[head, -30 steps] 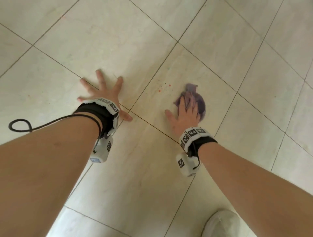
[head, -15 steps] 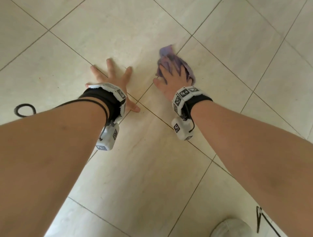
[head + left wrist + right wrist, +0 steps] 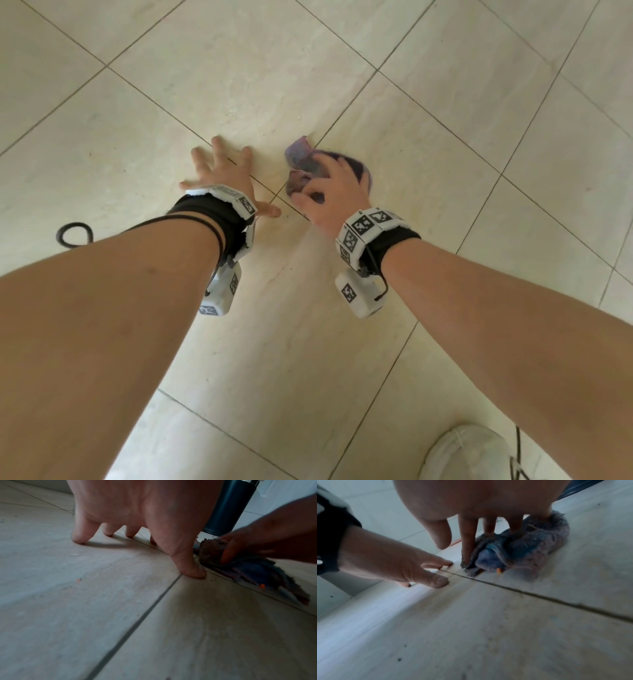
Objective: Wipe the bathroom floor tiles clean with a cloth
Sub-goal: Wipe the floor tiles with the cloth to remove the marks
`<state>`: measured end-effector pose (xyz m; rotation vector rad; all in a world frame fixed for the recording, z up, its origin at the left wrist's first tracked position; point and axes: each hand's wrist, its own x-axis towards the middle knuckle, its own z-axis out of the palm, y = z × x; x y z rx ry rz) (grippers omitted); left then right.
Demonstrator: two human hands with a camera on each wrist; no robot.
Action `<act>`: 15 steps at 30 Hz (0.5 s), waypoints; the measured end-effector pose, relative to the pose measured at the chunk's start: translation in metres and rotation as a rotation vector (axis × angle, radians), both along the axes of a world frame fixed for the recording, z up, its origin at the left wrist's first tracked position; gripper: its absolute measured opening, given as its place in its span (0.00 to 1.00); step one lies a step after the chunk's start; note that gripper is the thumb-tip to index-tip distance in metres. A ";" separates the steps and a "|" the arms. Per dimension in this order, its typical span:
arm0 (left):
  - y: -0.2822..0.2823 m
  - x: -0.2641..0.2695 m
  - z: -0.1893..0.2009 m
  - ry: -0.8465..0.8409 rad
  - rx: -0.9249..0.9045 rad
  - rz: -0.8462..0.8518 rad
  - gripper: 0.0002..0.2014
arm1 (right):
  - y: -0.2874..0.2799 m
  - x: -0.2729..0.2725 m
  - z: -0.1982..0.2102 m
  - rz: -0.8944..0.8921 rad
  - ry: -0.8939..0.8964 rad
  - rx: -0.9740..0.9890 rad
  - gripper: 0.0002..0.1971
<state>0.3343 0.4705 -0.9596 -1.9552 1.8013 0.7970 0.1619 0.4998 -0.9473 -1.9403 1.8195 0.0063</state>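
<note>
Purple cloth [image 3: 310,164] bunched on the floor tiles [image 3: 445,102] at a grout crossing, long axis slanting from far-left to near-right — pressed flat under straight fingers of the right hand [image 3: 334,192], with the left hand [image 3: 226,181] splayed just beside it, holding nothing.

Head view looks steeply down from above both forearms onto the tiled floor [image 3: 239,85], taking in both hands and a white shoe [image 3: 466,452] at bottom right. Left wrist view sits low, just off the floor, facing forward past the left hand [image 3: 145,513]; right wrist view likewise low, behind the right hand [image 3: 479,500]. All three share the purple cloth [image 3: 308,161] and adjacent grout line [image 3: 539,595].
</note>
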 end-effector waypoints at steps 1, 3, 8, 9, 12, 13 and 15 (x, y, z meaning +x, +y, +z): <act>0.000 -0.001 0.000 0.004 0.000 0.004 0.60 | 0.000 0.004 0.001 -0.046 -0.005 -0.094 0.08; 0.000 -0.002 0.000 0.006 0.000 0.013 0.60 | -0.002 0.013 0.000 -0.105 0.042 -0.107 0.12; 0.000 -0.001 -0.003 0.005 -0.001 0.006 0.61 | -0.011 0.024 -0.017 -0.098 0.165 0.244 0.29; -0.001 0.000 -0.004 0.004 0.001 0.005 0.61 | -0.011 0.023 -0.020 -0.087 0.176 0.243 0.28; -0.001 0.000 -0.004 0.006 0.012 0.008 0.61 | 0.000 0.016 -0.024 -0.037 0.175 0.184 0.27; -0.001 0.000 -0.004 0.005 0.014 0.008 0.61 | 0.003 0.012 -0.026 -0.008 0.174 0.161 0.27; -0.001 0.000 -0.004 0.003 0.015 0.008 0.61 | 0.009 0.003 -0.029 0.079 0.201 0.124 0.27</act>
